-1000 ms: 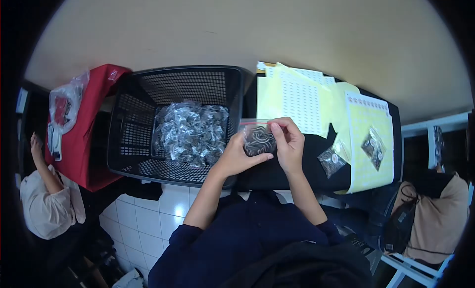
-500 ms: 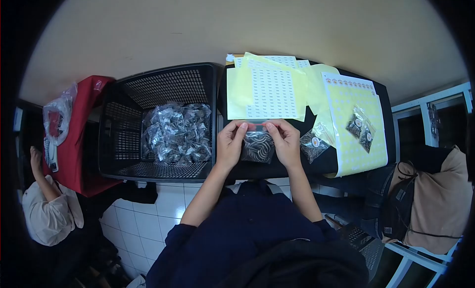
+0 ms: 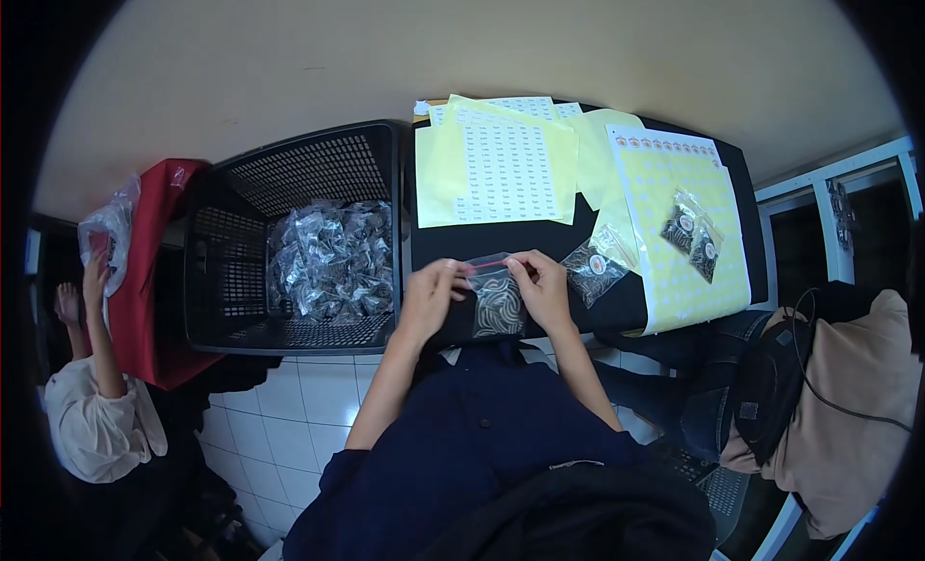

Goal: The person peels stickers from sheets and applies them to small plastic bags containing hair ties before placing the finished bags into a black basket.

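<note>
Between my two hands hangs a clear zip bag [image 3: 498, 306] with a red strip along its top and dark, curled pieces inside. My right hand [image 3: 541, 289] pinches the bag's upper right corner. At the upper left corner, the fingers of my left hand [image 3: 434, 293] are bent and close to the red strip; the fingertips touch the bag's edge. Just right of my right hand lies a similar bag with a round sticker [image 3: 597, 266]. Behind the hands are sheets of small printed labels [image 3: 506, 171] on the black table [image 3: 443, 241].
A black crate [image 3: 289, 146] at left holds many filled bags [image 3: 332, 262]. Two stickered bags [image 3: 692, 235] lie on a yellow sticker sheet [image 3: 665, 291]. A co-worker [image 3: 96, 416] is at a red-covered table [image 3: 145, 301]; another person [image 3: 838, 397] is at right.
The held bag's left corner has come partly out of my left hand's pinch, and those fingers have loosened. The view has shifted slightly. The co-worker at left has raised a hand to the plastic.
</note>
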A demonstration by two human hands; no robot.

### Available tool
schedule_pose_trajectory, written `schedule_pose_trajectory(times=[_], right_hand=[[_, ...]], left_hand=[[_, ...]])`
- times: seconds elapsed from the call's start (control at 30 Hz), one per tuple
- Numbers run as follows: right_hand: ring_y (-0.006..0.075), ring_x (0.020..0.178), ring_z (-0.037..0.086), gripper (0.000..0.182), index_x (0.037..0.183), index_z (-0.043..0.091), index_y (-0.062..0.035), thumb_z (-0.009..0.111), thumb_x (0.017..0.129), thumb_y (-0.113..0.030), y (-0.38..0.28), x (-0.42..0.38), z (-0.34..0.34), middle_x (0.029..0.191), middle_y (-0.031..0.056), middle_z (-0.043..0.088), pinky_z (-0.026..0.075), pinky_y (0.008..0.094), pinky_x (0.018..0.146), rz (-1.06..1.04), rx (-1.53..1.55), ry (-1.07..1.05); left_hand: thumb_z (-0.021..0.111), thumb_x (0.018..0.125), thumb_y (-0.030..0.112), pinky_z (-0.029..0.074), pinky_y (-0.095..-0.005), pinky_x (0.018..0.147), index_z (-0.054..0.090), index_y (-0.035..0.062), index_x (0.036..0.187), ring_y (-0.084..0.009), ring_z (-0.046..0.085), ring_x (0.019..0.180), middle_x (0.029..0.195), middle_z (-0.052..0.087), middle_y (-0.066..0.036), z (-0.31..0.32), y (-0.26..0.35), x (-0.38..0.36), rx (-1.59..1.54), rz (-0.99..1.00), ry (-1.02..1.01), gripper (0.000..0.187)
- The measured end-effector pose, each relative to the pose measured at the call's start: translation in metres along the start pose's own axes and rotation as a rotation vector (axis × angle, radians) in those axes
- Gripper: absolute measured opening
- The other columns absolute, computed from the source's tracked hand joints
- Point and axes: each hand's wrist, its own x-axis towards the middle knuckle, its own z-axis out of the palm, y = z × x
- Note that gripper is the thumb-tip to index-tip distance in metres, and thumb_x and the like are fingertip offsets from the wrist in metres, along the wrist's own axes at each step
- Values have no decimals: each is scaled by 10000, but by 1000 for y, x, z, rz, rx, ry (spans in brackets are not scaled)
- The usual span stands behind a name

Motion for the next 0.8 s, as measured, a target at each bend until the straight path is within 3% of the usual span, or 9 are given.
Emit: schedule_pose_trajectory(times=[0.07, 0.1, 0.17, 0.3, 0.4, 0.43, 0.57, 0.63, 0.8], right_hand=[[194, 637, 532, 150, 852, 608, 10, 606, 739, -88, -6, 6, -3, 711, 78, 558, 432, 284, 604, -18, -179, -73], [235, 710, 514, 210, 899, 590, -3, 618, 713, -97, -11, 9, -2, 784, 92, 544, 419, 321, 669, -143, -331, 38], [288, 897, 474, 412, 1040, 514, -31, 649, 658, -109, -16, 17, 1, 985, 118, 495, 375, 372, 800, -239, -455, 78], [302, 1003, 472, 455, 1085, 479, -7, 646, 671, -92, -25, 44, 28, 1065, 148, 494, 386, 372, 859, -293, -393, -69], [307, 1068, 447, 438, 1096, 471, 11, 619, 694, -83, -16, 60, 46, 1119, 159, 483, 354, 382, 917, -385, -438, -7], [311, 1122, 415, 446, 1110, 458, 27, 611, 706, -84, -14, 62, 47, 1177, 170, 460, 336, 378, 954, -282, -410, -55], [309, 1091, 439, 447, 1111, 462, 21, 613, 703, -84, -13, 68, 45, 1156, 169, 475, 368, 365, 921, -249, -415, -51], [297, 1054, 469, 407, 1071, 501, 15, 620, 696, -90, -11, 69, 44, 1124, 154, 506, 397, 354, 888, -248, -384, -42], [260, 1040, 489, 326, 1001, 570, -22, 640, 699, -122, -7, 69, 43, 1111, 103, 533, 413, 336, 873, -242, -418, -34]], left_hand=[[445, 882, 154, 435, -244, 629, 572, -40, 962, -132, 543, 717, 815, 592, -107, -19, 5, 3, 118, 49, 212, 245], [470, 866, 161, 424, -250, 660, 534, -35, 1017, -148, 527, 774, 860, 560, -111, -26, 6, 8, 304, 122, 337, 255], [568, 803, 213, 411, -281, 746, 434, -13, 1135, -206, 485, 904, 982, 457, -140, -36, 5, 25, 443, 133, 478, 424], [642, 746, 258, 404, -358, 819, 451, -12, 1081, -286, 480, 907, 1029, 429, -164, -36, -6, 60, 663, 189, 452, 470], [654, 738, 219, 384, -335, 822, 453, -5, 1070, -283, 448, 954, 1028, 429, -167, -30, -9, 62, 765, 233, 474, 448], [646, 745, 186, 362, -343, 857, 447, -6, 1065, -293, 435, 978, 1043, 421, -175, -29, -5, 60, 804, 233, 461, 422], [625, 753, 140, 396, -345, 814, 435, -25, 1067, -278, 466, 896, 1006, 426, -158, -30, -21, 69, 655, 331, 437, 402], [594, 767, 100, 405, -321, 770, 442, -28, 1068, -243, 478, 856, 972, 439, -144, -32, -17, 72, 437, 153, 453, 360], [568, 777, 76, 401, -308, 699, 471, -28, 1038, -202, 468, 773, 908, 461, -130, -31, -3, 68, 570, 196, 396, 297]])
